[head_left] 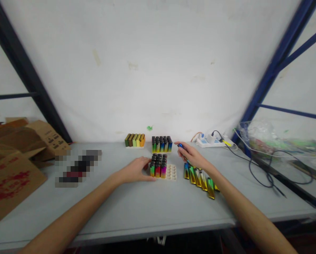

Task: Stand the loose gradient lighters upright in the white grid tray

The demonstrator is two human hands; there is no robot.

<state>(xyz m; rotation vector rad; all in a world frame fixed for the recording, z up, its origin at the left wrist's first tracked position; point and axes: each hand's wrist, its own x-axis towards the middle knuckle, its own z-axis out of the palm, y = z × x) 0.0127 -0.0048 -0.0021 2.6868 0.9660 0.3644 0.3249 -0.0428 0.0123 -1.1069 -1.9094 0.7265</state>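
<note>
My left hand (138,170) is curved around the left end of a white tray (171,172) with round recesses, thumb at its front edge. Upright lighters (158,165) with black tops and shiny multicoloured bodies fill the tray's left part; recesses show at its right. My right hand (191,156) is closed on a lighter (180,145) with a blue end, just right of the tray and above the table. Most of that lighter is hidden by the fingers. Below this hand and forearm, several loose green, blue and gold lighters (198,177) lie in a slanting row.
Behind stand a full block of lighters (161,144) and a block of yellow-green and brown pieces (135,140). A power strip (210,141) with cables sits back right. Cardboard boxes (15,183) and a pixelated dark area (80,169) are left. Blue rack posts (268,77) rise at the right.
</note>
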